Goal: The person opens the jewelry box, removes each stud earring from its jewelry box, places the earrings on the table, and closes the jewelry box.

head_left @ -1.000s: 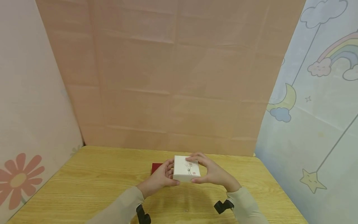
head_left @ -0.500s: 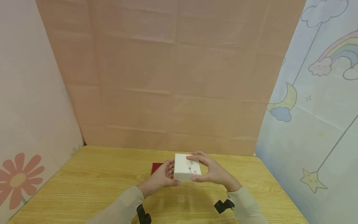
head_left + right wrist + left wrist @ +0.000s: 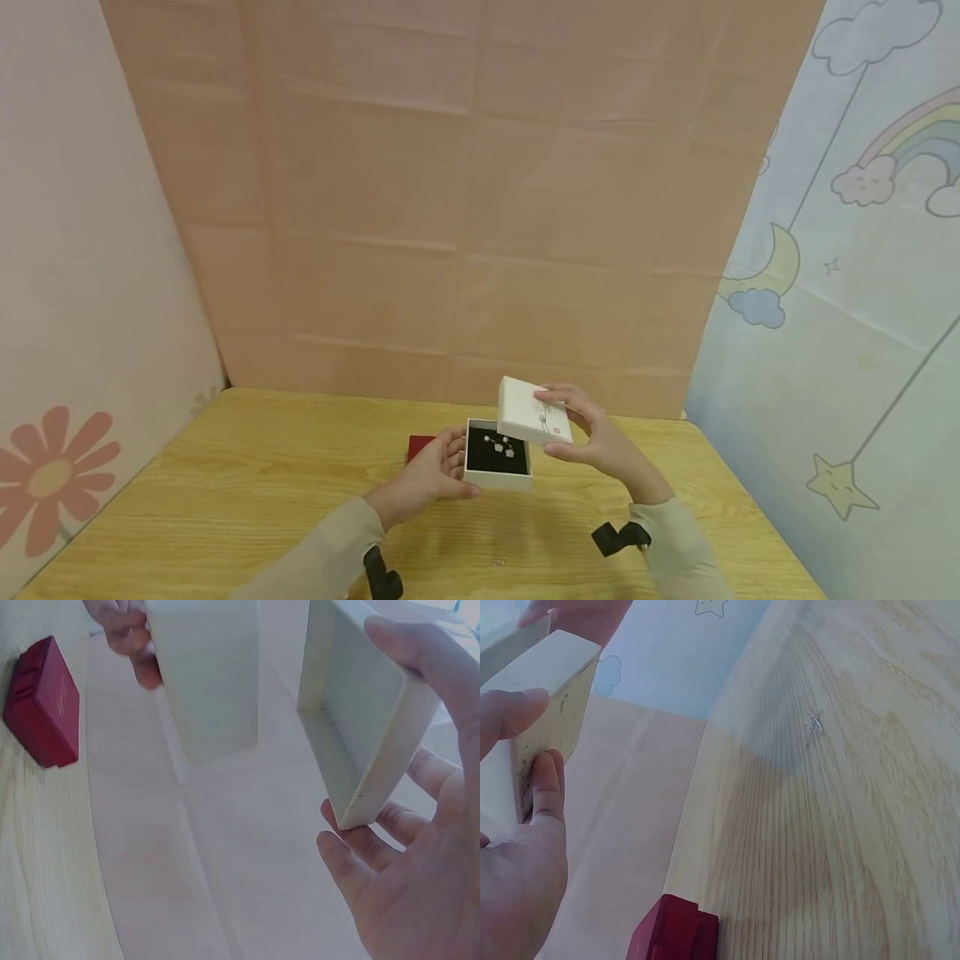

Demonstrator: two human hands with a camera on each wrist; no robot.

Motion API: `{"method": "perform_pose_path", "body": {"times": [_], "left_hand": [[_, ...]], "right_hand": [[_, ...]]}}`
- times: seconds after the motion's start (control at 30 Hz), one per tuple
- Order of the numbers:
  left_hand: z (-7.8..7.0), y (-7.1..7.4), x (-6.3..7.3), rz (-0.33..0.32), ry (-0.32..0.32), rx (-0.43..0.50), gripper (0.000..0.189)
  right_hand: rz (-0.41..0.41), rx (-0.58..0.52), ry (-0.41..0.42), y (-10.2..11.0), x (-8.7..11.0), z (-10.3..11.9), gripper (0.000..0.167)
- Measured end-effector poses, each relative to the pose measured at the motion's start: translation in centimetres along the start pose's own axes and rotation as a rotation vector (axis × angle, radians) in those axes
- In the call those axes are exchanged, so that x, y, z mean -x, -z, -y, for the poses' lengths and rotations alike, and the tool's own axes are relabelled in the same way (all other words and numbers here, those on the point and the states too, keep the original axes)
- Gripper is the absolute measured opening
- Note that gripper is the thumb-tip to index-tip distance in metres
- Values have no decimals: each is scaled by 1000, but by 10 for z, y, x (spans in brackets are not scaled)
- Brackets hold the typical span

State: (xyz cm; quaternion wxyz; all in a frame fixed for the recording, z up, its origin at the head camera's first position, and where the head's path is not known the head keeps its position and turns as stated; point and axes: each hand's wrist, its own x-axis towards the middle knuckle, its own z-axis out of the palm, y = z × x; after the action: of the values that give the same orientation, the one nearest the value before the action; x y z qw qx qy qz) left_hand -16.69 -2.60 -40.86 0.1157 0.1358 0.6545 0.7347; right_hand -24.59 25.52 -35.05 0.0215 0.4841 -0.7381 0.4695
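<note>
My left hand [image 3: 427, 475] grips the lower half of a white gift box [image 3: 498, 481] from the side, thumb at its front and fingers behind. Inside, on a black lining, lie small pale jewellery pieces [image 3: 501, 446], some flower-like. My right hand [image 3: 600, 437] holds the box's white lid [image 3: 525, 408], tilted, above the back right corner of the base. The lid's top bears a flower print and a red mark. Its hollow inside [image 3: 352, 727] shows in the right wrist view, with my thumb and fingers on opposite sides. The left wrist view shows the outside of the base [image 3: 562, 667].
A red box [image 3: 419, 445] stands on the wooden table [image 3: 300, 467], partly hidden behind my left hand in the head view. A small shiny object [image 3: 814, 724] lies on the table nearer to me. Printed cloth walls enclose the sides and back.
My right hand has lifted the lid off the base and moved it up and to the right, uncovering the black lining and jewellery. My left hand has stayed in place with the base.
</note>
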Motion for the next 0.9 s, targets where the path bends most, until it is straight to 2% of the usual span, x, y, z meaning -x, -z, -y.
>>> {"method": "perform_pose_path", "body": {"times": [0.1,0.27,0.37,0.5,0.77,0.9], "left_hand": [[-1,1,0,7,-2,10,96],[-3,0,1,11,2,19,95],[-4,0,2,12,2,20,94],[-5,1,3,9,2,15,93],[-5,0,3,3,9,1,92],[-5,0,3,9,0,11,92]], "right_hand": [[-42,39,-32,9,5,-9,62],[-107,133,-158,26,18,-26,61],[-118,164,-223,33,25,-36,60],[-86,160,-302,30,30,-52,57],[-1,163,-434,7,38,-83,57],[36,172,-508,-1,41,-91,59]]}}
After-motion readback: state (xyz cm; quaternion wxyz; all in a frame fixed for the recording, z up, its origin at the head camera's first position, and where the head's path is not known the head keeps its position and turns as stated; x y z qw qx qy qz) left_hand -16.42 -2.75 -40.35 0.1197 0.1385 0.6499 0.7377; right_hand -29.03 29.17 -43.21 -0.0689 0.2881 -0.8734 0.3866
